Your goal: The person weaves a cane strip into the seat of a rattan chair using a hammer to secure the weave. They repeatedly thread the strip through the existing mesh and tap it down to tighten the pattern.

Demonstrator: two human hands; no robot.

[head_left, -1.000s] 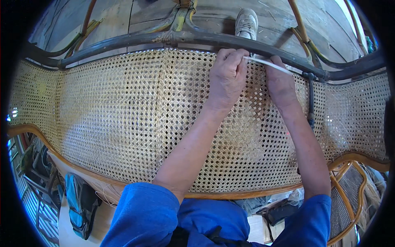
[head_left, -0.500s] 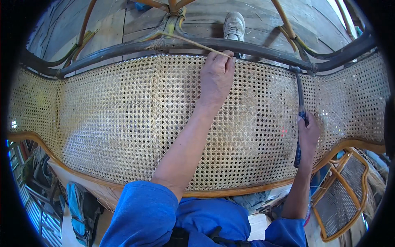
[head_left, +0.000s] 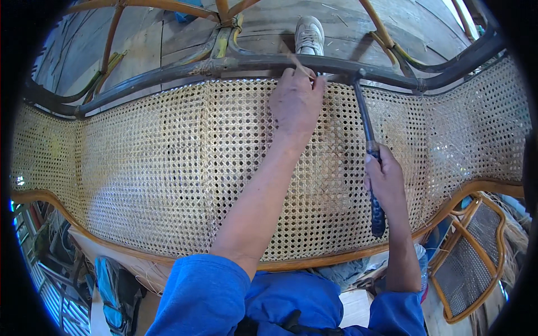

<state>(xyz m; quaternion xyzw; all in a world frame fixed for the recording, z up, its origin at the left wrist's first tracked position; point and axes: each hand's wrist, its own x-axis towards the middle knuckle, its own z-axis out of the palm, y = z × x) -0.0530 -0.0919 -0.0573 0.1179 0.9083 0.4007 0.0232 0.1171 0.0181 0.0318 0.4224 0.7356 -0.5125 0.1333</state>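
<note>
Floor: worn wooden planks (head_left: 140, 45) run across the top of the view, with a pale sneaker (head_left: 309, 35) standing on them beyond the work.
Work surface: a long woven cane panel (head_left: 157, 168) fills the middle, its open mesh stretched between a dark curved top rail (head_left: 168, 75) and a lighter wooden lower rail (head_left: 314, 262).
Frame behind: bent rattan poles (head_left: 224, 33) meet at a wrapped joint just above the dark rail.
Left hand (head_left: 296, 101): it lies on the upper edge of the mesh, fingers curled and pinched around a thin pale cane strip (head_left: 297, 63) that sticks up across the dark rail.
Right hand (head_left: 384, 178): closed firmly around the dark handle of a hammer (head_left: 367, 134), low on the shaft.
Hammer position: the shaft slants up over the mesh, and its head sits at the dark rail, just beside the left fingertips; whether it touches the rail is hard to tell.
Sleeves: blue cloth (head_left: 207, 297) covers both upper arms at the bottom edge.
Right corner: a small cane-seated frame (head_left: 471, 269) lies below the lower rail, with loose fibres beside it.
Left corner: a blue bag-like item (head_left: 112, 291), blurred, sits under the panel.
</note>
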